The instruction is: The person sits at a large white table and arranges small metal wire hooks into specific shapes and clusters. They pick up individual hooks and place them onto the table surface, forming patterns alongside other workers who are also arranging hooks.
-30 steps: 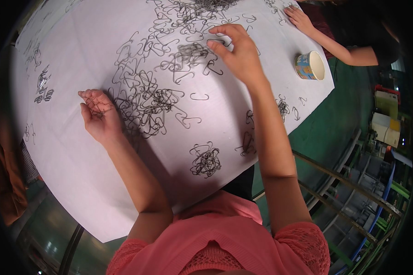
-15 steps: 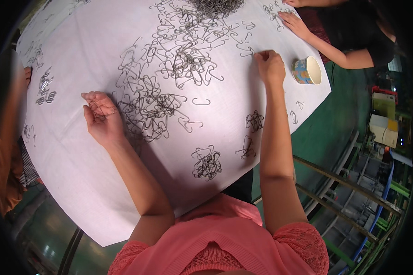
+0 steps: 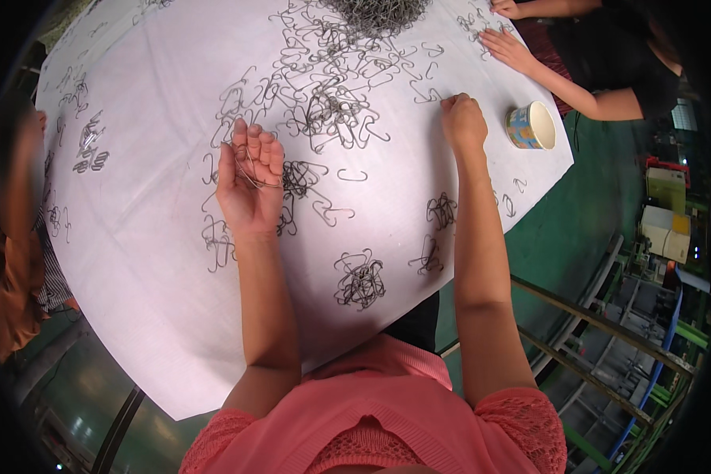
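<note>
A white sheet covers the table (image 3: 150,316), strewn with thin bent wire hooks (image 3: 332,110). My left hand (image 3: 249,186) is raised palm-up over the sheet, fingers curled around a few wire hooks (image 3: 253,170). My right hand (image 3: 462,122) rests fisted on the sheet at the right, fingertips pinched down near a loose hook (image 3: 426,96); what it holds is hidden. Small bundles of hooks (image 3: 361,280) lie close to my body, another bundle (image 3: 442,209) by my right forearm.
A dense heap of hooks (image 3: 375,12) sits at the far edge. A paper cup (image 3: 532,126) stands at the right of the table. Another person's hands (image 3: 505,47) work at the far right. A person's arm (image 3: 16,166) is at the left. Metal railings (image 3: 592,332) run below right.
My left hand lifted off the sheet, moved right and turned palm-up with hooks in it. My right hand slid from the centre to the right, near the cup.
</note>
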{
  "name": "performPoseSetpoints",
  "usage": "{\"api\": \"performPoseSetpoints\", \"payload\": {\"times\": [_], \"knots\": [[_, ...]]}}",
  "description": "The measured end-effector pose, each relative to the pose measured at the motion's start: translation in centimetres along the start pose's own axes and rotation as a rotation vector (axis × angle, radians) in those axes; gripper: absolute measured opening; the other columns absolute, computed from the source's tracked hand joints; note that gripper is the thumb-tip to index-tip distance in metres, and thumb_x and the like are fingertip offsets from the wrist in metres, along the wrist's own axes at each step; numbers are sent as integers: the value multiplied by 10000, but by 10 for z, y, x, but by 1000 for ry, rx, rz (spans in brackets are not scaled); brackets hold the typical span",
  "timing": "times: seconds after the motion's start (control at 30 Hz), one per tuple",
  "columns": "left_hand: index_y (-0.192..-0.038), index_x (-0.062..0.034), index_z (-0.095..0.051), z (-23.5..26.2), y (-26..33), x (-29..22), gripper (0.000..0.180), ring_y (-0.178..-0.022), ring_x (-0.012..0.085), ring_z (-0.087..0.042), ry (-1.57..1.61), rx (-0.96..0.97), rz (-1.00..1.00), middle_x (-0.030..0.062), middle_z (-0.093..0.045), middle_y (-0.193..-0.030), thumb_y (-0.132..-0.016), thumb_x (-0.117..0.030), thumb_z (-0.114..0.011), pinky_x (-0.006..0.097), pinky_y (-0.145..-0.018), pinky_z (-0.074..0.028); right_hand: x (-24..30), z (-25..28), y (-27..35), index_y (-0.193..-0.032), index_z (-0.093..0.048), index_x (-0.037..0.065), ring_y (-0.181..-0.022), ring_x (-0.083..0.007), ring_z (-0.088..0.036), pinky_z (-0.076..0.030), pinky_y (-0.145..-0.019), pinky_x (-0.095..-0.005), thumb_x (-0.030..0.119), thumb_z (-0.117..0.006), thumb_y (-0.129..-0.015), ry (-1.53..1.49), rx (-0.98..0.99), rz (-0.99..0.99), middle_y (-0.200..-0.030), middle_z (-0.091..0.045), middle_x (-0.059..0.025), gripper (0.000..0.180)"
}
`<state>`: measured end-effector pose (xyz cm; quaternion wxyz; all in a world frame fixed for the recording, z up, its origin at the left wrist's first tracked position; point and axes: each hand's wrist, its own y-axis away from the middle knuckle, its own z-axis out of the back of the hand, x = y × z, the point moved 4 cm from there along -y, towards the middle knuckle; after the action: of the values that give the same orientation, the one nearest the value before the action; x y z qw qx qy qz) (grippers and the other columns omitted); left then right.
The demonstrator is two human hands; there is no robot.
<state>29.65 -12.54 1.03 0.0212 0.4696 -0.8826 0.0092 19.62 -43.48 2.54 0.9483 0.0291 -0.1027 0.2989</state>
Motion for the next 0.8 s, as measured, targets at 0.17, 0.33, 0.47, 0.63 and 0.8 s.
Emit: {"api": "performPoseSetpoints", "payload": {"times": [0.17,0.33,0.47,0.63,0.8], "knots": [[-1174,10,-467,3,0,11,352,-1031,257,-551,-44,-26,32,135,-564,-1076,-945,-248,-398,399,-930,-449,11,15,7,-893,-587,43,-830,-286,-610,-458,-726,-387,163,-558,-834,48,-276,60,-886,-616,-124,137],[-1158,15,-484,4,1,15,357,-1088,270,-529,-84,-45,34,142,-574,-1089,-953,-252,-366,412,-966,-420,71,41,61,-835,-615,44,-745,-237,-621,-462,-654,-309,57,-600,-792,-673,-164,272,-784,-654,-70,48],[-1185,29,-462,-2,2,19,400,-1135,291,-496,-145,-202,-9,153,-564,-1118,-966,-266,-305,419,-988,-400,137,41,116,-842,-625,34,-679,-242,-586,-459,-640,-294,86,-626,-780,-958,153,513,-748,-609,-93,81],[-1196,36,-453,-1,2,14,403,-1130,302,-501,-124,-233,-31,152,-559,-1130,-966,-253,-292,418,-984,-404,163,30,89,-855,-624,29,-719,-267,-585,-459,-650,-355,156,-615,-805,-784,15,613,-788,-582,-118,138],[-1196,31,-455,4,2,-3,380,-1104,291,-519,33,-151,-63,147,-566,-1107,-957,-241,-342,418,-977,-410,165,-13,36,-1170,-528,35,-1113,-288,-488,-379,-951,-392,286,-580,-840,-123,-244,566,-1221,-510,-140,419]]}}
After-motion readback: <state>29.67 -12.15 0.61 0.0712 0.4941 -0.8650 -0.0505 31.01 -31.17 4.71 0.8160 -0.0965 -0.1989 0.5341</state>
